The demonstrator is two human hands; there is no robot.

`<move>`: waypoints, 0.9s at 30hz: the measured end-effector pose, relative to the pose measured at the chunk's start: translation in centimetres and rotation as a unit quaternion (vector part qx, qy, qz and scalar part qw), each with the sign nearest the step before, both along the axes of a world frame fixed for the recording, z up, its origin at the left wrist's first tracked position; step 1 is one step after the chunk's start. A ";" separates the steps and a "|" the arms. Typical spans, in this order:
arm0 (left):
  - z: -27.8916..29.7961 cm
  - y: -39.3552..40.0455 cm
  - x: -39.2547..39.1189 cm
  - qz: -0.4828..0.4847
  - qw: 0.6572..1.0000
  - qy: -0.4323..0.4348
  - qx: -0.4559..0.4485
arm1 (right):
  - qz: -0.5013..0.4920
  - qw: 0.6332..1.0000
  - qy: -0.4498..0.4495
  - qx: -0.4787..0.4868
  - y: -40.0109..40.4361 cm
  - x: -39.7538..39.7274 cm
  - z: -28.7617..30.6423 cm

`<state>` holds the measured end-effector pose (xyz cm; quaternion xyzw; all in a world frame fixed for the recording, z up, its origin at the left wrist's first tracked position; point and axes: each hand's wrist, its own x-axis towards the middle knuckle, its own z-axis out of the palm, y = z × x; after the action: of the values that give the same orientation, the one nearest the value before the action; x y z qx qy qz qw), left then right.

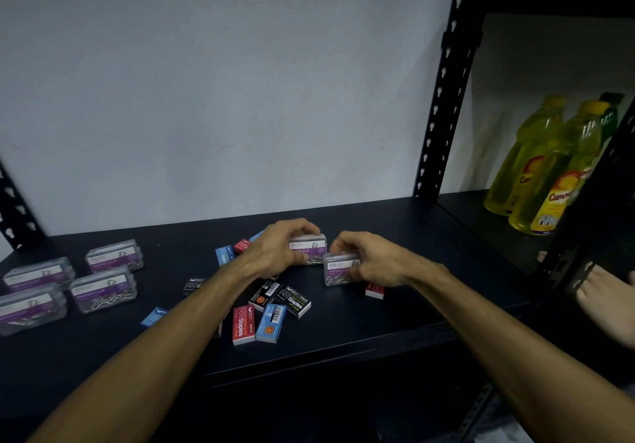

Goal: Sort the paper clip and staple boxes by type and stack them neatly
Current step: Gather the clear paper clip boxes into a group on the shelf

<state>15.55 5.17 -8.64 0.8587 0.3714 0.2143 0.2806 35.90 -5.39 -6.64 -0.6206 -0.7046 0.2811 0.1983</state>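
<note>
The sorting is looking roughly half done, by my reckoning: four clear clip boxes (72, 284) are already sitting grouped at the left of the dark shelf (395, 308), though they are lying side by side rather than stacked, as far as I can tell. The small staple boxes (264, 312) in red, blue and black are lying scattered at odd angles in the middle, so grouping and stacking those is still ahead. The person is reaching forward with both forearms stretched over the shelf edge. The left hand (278, 246) is curling its fingers over the top of one clip box (309, 250) toward the far middle and gripping it. The right hand (371, 260) is closing round a second clip box (338, 269) just right of and nearer than the first, thumb and fingers pinching its ends; the two boxes are nearly touching. A red staple box (374, 289) is peeking out beneath the right wrist. Yellow bottles (536, 167) are standing on the next bay, far right.
</note>
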 end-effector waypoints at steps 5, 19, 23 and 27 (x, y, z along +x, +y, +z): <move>0.6 -0.5 -0.6 0.013 0.999 -0.034 -0.011 | -0.013 1.000 -0.001 0.011 -0.2 0.1 0.2; 1.7 -1.9 -9.4 0.066 0.994 -0.073 -0.051 | -0.015 0.998 -0.027 0.059 1.4 -4.1 0.9; 1.7 -3.1 -12.9 0.082 0.992 -0.082 -0.057 | 0.002 0.998 -0.030 0.058 1.9 -7.1 1.0; 1.2 -4.2 -16.8 0.100 0.992 -0.071 -0.039 | 0.034 0.997 -0.039 0.063 2.6 -10.4 1.1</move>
<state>-1.27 0.93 -7.45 0.7881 0.4430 0.2870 0.3167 25.51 -2.81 -5.51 -0.5930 -0.7487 0.2182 0.2003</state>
